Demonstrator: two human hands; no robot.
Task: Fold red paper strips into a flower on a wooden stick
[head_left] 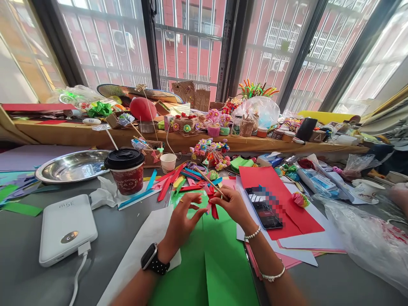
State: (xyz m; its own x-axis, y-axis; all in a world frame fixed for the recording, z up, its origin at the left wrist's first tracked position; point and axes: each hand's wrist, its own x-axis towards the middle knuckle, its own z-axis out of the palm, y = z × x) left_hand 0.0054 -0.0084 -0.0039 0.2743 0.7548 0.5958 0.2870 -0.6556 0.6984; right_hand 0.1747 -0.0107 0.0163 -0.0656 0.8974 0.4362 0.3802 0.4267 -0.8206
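My right hand point(232, 205) is closed around a thin wooden stick point(205, 176), which slants up to the left. Folded red paper strips point(214, 209), with a bit of pink, hang at the stick by the fingertips. Just left of them is my left hand point(183, 219), its thumb and fingers curved but apart. Its thumb tip is close to the pink bit; whether they touch I cannot tell. Both hands are over a green paper sheet point(223, 263). Behind them lies a pile of coloured paper strips point(172, 180).
At left are a power bank point(68, 225) with a cable, a lidded cup point(126, 176) and a metal tray point(47, 175). A phone point(263, 208) rests on red paper point(306, 221) at right, near a plastic bag point(360, 242). Crafts crowd the window ledge point(79, 132).
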